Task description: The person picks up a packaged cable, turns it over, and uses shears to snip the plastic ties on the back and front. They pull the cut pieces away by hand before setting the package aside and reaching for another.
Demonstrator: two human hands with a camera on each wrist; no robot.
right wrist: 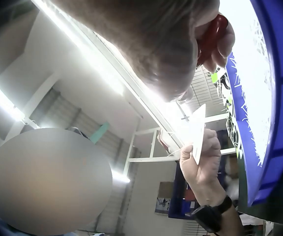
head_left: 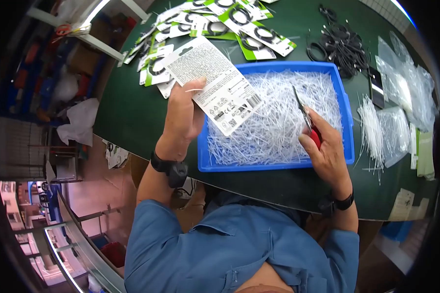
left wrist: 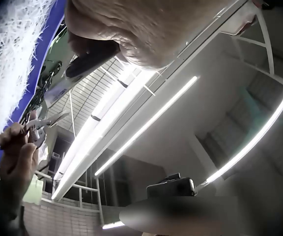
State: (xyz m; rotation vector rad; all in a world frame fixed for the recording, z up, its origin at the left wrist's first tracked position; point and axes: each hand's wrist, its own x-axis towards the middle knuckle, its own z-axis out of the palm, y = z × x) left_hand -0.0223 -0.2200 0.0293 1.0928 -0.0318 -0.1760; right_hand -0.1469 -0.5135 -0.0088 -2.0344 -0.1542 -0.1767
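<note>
My left hand [head_left: 178,115] holds a white printed package card [head_left: 225,80] by its near edge, thumb on the printed face. A short white strip [head_left: 194,90] sticks out beside that thumb. Card and hand are over the left side of a blue tray [head_left: 278,168] heaped with thin white plastic strips [head_left: 274,112]. Above the tray's right side, my right hand [head_left: 331,154] grips red-handled cutting pliers [head_left: 315,138], tips pointing away from me. In the left wrist view the jaws of the pliers [left wrist: 53,120] stand apart, well away from the card.
Carded black cables [head_left: 249,31] in green-and-white packaging are piled at the back. Loose black cables [head_left: 342,49] lie at the back right. Right of the tray are a bundle of white strips [head_left: 371,124], clear plastic bags [head_left: 406,97] and a dark phone-like slab [head_left: 376,85].
</note>
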